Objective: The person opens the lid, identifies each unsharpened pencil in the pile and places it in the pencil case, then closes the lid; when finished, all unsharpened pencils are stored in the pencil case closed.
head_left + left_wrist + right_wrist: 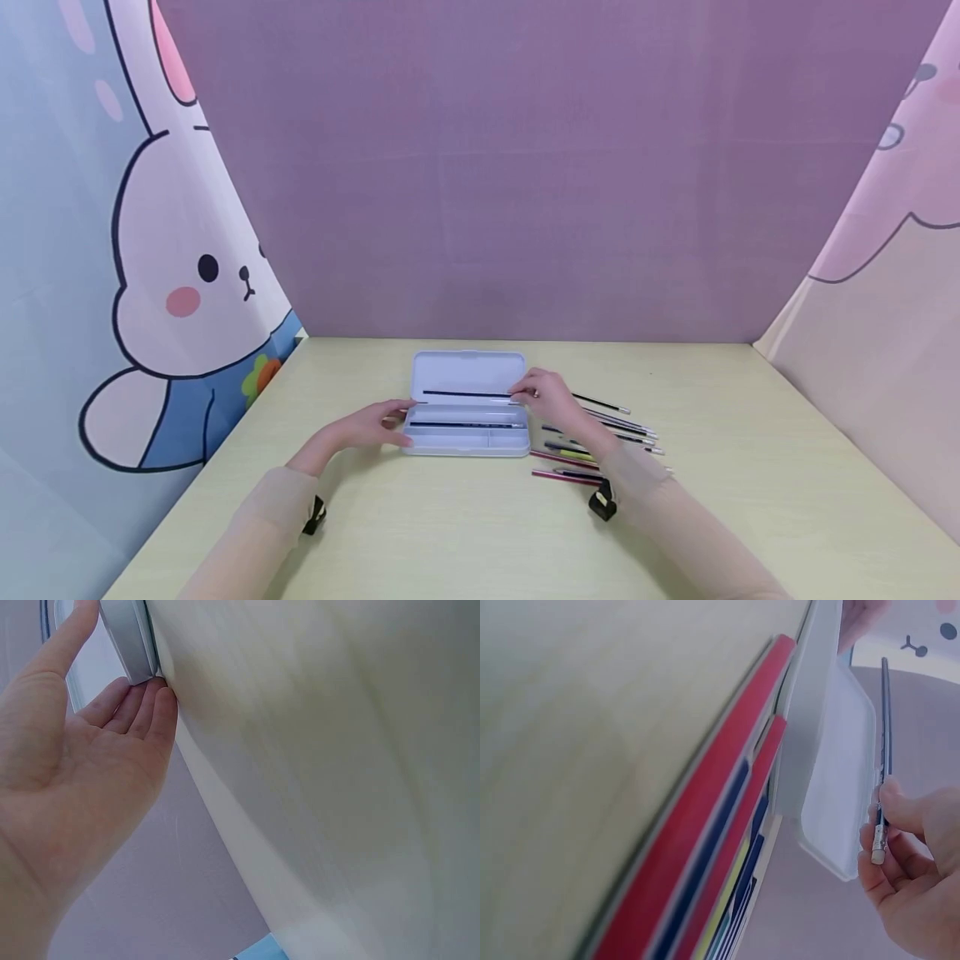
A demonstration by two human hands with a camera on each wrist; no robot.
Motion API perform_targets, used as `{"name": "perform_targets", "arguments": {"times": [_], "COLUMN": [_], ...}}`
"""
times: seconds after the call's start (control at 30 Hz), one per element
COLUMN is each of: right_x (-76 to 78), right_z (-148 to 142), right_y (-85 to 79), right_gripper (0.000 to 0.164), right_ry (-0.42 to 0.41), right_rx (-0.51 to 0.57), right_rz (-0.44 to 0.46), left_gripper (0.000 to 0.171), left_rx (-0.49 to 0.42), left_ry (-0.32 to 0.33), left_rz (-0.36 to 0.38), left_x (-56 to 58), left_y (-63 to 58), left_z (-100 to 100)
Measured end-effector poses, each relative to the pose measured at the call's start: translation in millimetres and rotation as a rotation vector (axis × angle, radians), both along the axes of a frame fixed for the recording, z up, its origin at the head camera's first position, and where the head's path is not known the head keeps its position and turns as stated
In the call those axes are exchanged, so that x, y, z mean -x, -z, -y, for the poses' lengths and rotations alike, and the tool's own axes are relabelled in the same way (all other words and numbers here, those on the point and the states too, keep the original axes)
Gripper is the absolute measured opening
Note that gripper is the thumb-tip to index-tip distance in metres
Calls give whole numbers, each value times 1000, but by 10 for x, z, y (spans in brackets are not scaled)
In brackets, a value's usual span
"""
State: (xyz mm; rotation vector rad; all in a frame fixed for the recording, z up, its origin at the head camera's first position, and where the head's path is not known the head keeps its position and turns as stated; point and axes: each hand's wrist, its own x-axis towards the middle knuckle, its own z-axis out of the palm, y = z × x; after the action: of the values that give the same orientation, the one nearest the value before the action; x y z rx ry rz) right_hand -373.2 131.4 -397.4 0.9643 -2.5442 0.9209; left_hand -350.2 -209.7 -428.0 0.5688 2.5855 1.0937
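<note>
A white pencil case [450,453] lies with its lid [468,364] folded back. One dark pencil [457,425] rests in its long back compartment. My left hand [372,423] holds the case's left end, thumb at the front corner and fingers toward the hinge side; in the left wrist view the fingertips [142,705] meet the case edge. Between thumb and fingers, my right hand [550,398] pinches another dark pencil [886,720] near its white eraser [878,856]. That pencil lies level across the open lid in the head view, its far end pointing left.
Right of the case, several loose pencils lie side by side, partly under my right forearm. Among them are a black pencil [602,403], a red pencil [562,477] and a yellow one [576,455]. A purple cloth [525,208] hangs behind the table [450,533].
</note>
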Motion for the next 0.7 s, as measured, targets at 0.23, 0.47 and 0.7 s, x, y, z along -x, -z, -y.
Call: {"name": "perform_targets", "arguments": {"times": [0.23,0.47,0.7], "right_x": [14,57,85], "right_z": [100,173,238], "right_y": [34,84,76], "right_gripper": [9,7,6], "right_ry": [30,15,10], "right_rx": [-33,-122,-175], "right_rz": [65,64,113], "left_gripper": [80,78,78], "left_rx": [-1,-9,6], "left_ry": [8,8,1], "left_rz": [-6,-8,-4], "left_x": [-6,-3,-3], "left_y": [7,8,-6], "left_z": [-15,-11,-4]}}
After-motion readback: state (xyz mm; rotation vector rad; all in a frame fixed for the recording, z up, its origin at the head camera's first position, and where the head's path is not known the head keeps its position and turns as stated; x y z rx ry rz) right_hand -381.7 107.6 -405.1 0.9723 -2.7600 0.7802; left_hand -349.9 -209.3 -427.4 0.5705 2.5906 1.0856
